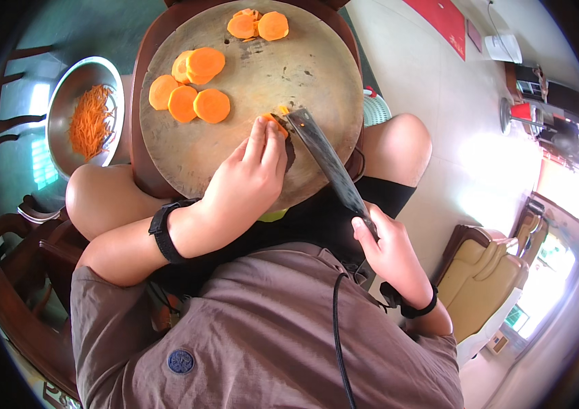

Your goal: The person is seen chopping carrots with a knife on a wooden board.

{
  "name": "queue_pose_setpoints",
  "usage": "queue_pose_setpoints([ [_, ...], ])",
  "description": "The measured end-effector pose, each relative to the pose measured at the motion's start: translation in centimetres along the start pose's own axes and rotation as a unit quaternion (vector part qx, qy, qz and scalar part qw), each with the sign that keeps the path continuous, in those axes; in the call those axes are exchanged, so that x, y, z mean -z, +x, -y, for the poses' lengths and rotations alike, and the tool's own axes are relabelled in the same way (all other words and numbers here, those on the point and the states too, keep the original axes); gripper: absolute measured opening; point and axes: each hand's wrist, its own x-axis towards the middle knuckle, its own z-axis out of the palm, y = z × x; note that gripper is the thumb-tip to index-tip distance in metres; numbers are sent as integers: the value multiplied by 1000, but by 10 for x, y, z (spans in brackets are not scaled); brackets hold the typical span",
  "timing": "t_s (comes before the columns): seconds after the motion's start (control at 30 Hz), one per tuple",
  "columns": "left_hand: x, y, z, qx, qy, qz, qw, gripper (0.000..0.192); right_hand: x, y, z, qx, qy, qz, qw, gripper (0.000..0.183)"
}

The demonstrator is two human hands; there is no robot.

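My right hand [385, 244] grips the handle of a kitchen cleaver [328, 161], whose dark blade slants up and left over a round wooden chopping board [310, 61]. With its fingertips, my left hand [253, 174] presses a piece of carrot [280, 127] on the board, just left of the blade's tip. A few small orange bits lie by the blade. Several round carrot slices [212, 106] lie at the board's left, some overlapping. At the far edge are more carrot slices [273, 26] beside small scraps. Most of the held piece is hidden under my fingers.
The board rests on a dark red wooden chair [138, 128] between the knees. Left of it stands a metal bowl [58, 133] with shredded carrot [90, 122]. A pale green plastic basket [375, 108] is partly visible behind the right knee. A tan armchair [484, 281] stands farther right.
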Motion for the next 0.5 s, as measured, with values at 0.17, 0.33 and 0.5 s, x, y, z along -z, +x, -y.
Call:
queue_pose_setpoints([
  [0.17,-1,-1,0,0,-7,-3,1000,53,-7,2,7,13,-25,-76,997,22],
  [0.33,-1,-1,1,1,-10,5,1000,54,-14,7,5,30,-59,-91,994,14],
  [0.5,-2,-1,1,-1,-8,10,1000,55,-16,10,5,58,-80,-91,991,12],
])
